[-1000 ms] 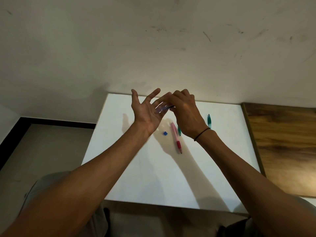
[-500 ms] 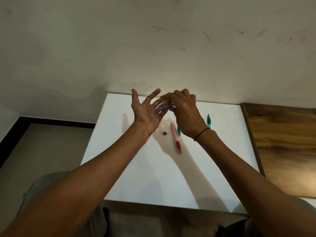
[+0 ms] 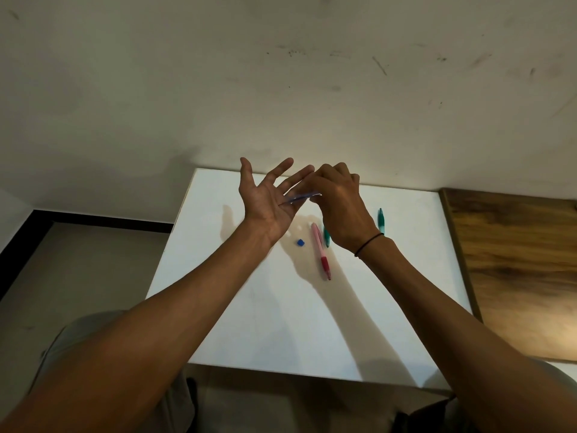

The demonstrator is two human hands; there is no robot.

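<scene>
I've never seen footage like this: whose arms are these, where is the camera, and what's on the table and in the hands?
No machine here: a person wears a camera on the head, looking down at their own bare hands. The left hand is open, palm up. The right hand pinches a blue pen, its tip at the left palm. On the white table lie a pink pen, a small blue piece, a green pen and a second green pen.

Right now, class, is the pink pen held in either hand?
No, the pink pen lies on the white table; the right hand pinches a blue pen.
</scene>
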